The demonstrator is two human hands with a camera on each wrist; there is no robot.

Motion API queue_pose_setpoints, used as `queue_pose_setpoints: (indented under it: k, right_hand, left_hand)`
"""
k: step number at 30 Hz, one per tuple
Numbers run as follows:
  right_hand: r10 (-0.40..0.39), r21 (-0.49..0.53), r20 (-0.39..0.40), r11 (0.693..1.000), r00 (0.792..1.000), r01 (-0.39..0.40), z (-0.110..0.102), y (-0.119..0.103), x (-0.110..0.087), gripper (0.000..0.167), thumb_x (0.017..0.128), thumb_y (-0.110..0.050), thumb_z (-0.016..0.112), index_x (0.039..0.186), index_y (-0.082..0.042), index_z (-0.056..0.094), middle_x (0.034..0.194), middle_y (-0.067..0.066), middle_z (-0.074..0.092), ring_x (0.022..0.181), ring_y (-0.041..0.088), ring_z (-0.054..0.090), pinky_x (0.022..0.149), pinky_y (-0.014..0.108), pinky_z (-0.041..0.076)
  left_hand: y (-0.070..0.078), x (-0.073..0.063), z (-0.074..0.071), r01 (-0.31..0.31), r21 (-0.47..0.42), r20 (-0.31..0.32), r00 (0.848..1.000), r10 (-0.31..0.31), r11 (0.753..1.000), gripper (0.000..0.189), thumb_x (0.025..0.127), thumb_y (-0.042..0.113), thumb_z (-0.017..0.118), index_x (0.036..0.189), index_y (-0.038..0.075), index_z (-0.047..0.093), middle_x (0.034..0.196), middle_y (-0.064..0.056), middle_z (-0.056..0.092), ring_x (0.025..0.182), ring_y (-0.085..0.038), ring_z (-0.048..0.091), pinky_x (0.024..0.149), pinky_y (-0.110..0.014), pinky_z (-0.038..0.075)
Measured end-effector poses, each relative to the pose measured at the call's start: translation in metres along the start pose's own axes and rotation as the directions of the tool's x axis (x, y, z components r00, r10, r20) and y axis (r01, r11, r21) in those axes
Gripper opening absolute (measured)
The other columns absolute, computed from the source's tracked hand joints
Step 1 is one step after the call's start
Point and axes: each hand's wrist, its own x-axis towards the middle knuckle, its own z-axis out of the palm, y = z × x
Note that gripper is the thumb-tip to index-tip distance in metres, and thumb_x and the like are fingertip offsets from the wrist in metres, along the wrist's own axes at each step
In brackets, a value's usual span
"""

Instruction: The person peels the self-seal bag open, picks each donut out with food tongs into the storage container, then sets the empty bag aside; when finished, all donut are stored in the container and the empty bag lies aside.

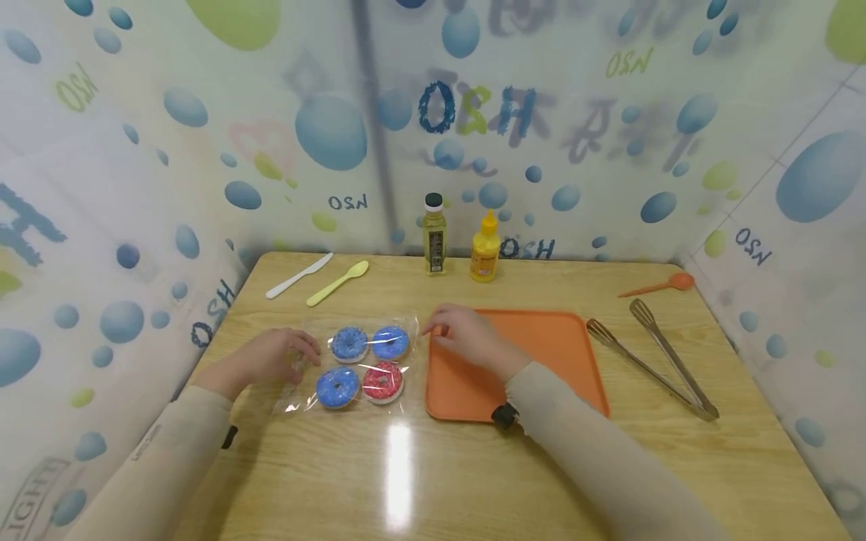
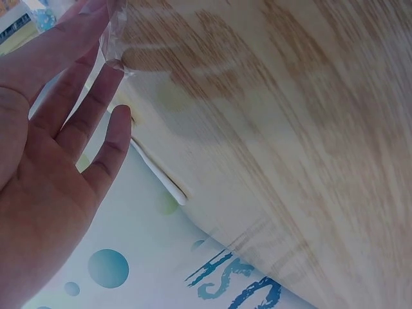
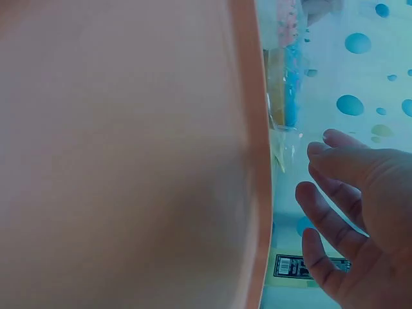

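Note:
A clear plastic pack (image 1: 361, 410) holds several toy donuts, with blue tops (image 1: 337, 387) and a red one (image 1: 383, 382). At its left edge is my left hand (image 1: 274, 357). In the left wrist view, the fingertips of that hand (image 2: 71, 129) are right at the crinkled film (image 2: 118, 32), fingers loosely extended and the thumb tip out of frame. My right hand (image 1: 470, 340) hovers over the upper left corner of an orange tray (image 1: 541, 338), fingertips near the pack's right edge. Its fingers are relaxed and apart, with nothing between them, in the right wrist view (image 3: 351, 206).
Behind the pack lie a white knife (image 1: 299, 276) and a yellow spoon (image 1: 337, 284). An oil bottle (image 1: 435, 237) and a yellow squeeze bottle (image 1: 485, 248) stand at the back edge. Metal tongs (image 1: 666, 361) and an orange spoon (image 1: 663, 285) lie right of the tray.

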Motion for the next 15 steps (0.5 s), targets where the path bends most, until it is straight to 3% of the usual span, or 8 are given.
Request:
queue_pose_setpoints:
  k: [5, 11, 15]
  right_hand:
    - [-0.023, -0.043, 0.008, 0.999, 1.000, 0.024, 0.010, -0.001, 0.012, 0.018, 0.099, -0.018, 0.071, 0.116, -0.024, 0.077, 0.112, -0.006, 0.070, 0.106, 0.012, 0.065, 0.097, 0.033, 0.055]
    - [-0.051, -0.127, -0.006, 0.991, 0.999, 0.050, 0.018, -0.002, 0.018, 0.010, 0.098, -0.021, 0.073, 0.107, -0.023, 0.078, 0.106, -0.007, 0.071, 0.101, 0.012, 0.067, 0.095, 0.033, 0.055]
    - [-0.045, -0.126, -0.045, 0.991, 0.998, 0.039, 0.018, 0.000, 0.019, 0.006, 0.097, -0.021, 0.074, 0.101, -0.023, 0.078, 0.102, -0.007, 0.073, 0.099, 0.012, 0.068, 0.095, 0.033, 0.055]
  left_hand:
    - [-0.002, 0.000, 0.002, -0.015, 0.009, -0.002, 1.000, 0.015, 1.000, 0.035, 0.076, 0.000, 0.086, 0.099, 0.026, 0.080, 0.129, -0.007, 0.070, 0.129, -0.043, 0.059, 0.110, -0.065, 0.041]
    - [0.000, 0.000, 0.002, -0.016, 0.016, -0.004, 1.000, 0.016, 1.000, 0.034, 0.076, 0.001, 0.087, 0.099, 0.026, 0.080, 0.128, -0.007, 0.071, 0.127, -0.042, 0.060, 0.109, -0.065, 0.042]
    - [0.003, -0.001, 0.000, 0.004, 0.013, 0.001, 1.000, -0.004, 1.000, 0.034, 0.077, 0.001, 0.087, 0.099, 0.025, 0.080, 0.129, -0.008, 0.070, 0.129, -0.043, 0.059, 0.110, -0.065, 0.041]
